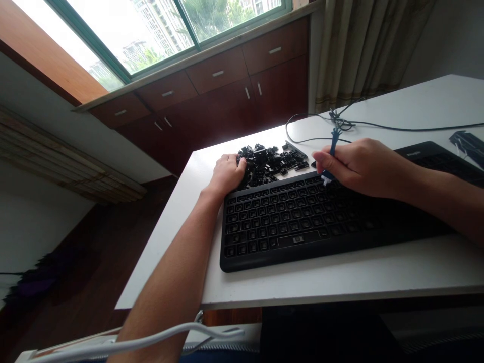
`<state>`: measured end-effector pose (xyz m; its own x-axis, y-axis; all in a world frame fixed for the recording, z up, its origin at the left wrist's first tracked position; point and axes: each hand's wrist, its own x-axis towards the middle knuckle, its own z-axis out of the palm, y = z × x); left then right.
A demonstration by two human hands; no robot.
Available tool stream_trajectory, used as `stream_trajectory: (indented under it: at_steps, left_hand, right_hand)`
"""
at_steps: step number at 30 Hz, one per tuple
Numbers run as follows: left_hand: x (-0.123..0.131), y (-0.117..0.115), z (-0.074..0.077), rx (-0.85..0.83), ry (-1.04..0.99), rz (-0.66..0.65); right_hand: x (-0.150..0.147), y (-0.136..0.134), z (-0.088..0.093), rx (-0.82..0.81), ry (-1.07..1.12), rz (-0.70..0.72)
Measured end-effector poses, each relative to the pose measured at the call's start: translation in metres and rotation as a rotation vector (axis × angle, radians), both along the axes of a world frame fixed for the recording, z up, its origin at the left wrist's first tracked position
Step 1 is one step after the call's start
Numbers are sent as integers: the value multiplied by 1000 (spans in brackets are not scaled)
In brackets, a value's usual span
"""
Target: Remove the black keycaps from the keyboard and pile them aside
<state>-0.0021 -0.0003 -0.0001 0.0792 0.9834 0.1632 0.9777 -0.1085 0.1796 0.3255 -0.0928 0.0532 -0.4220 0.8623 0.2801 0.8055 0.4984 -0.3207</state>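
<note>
A black keyboard (302, 222) with its keycaps removed lies on the white table (340, 277). Behind it sits a pile of loose black keycaps (270, 164). My left hand (227, 174) rests at the keyboard's far left corner, its curled fingers reaching into the pile; whether they hold a keycap is hidden. My right hand (359, 166) hovers over the keyboard's top rows, fingers closed round a blue keycap puller (331, 151) whose tip points down at the keys.
A black cable (378, 125) winds across the table behind the hands. A dark object (469, 143) lies at the right edge. Wooden cabinets (227, 91) stand under the window beyond the table. A white cable (151, 340) crosses the foreground.
</note>
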Motion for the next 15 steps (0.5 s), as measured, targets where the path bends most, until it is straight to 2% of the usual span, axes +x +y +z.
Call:
stream_trajectory:
  at_steps: [15]
  left_hand:
    - [3,-3,3,-6,3,8]
  right_hand:
    - [1,2,0,-16,-7,17]
